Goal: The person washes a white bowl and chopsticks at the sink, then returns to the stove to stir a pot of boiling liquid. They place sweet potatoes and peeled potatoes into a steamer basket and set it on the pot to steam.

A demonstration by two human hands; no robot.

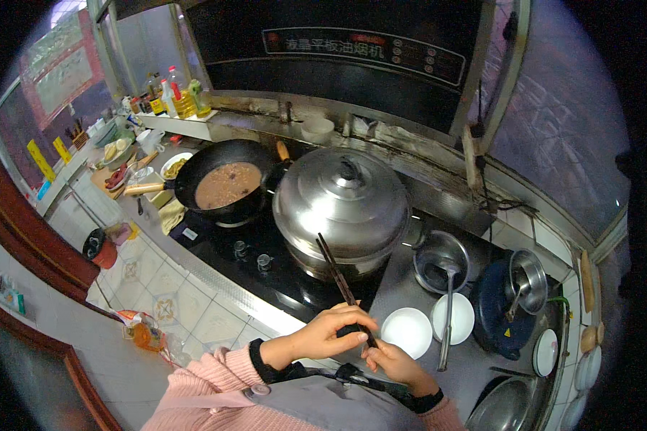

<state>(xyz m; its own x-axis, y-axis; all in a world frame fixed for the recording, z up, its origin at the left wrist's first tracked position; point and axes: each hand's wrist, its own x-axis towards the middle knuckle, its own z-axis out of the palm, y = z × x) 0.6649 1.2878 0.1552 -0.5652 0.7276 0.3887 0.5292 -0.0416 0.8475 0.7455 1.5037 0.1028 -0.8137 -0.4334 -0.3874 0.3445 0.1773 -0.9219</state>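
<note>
A pair of dark chopsticks point(335, 270) slants up and away from my hands, its tips in front of the big steel steamer pot point(338, 208) with its domed lid on. My left hand point(322, 335) is closed around the chopsticks, and something black shows under its fingers. The fingers of my right hand point(397, 363) close on their near end, just beside the left. Right of my hands, two white bowls point(407, 333) stand on the steel counter. A long-handled ladle point(447, 323) rests with its head in a steel pan point(438, 251).
A black wok point(194, 188) with brownish soup stands on the hob point(280, 287), left of the steamer; its wooden handle points left. Bottles point(183, 100) line the back-left ledge. At the right are a dark blue pot point(499, 316), a steel pot point(528, 276) and a sink point(507, 402).
</note>
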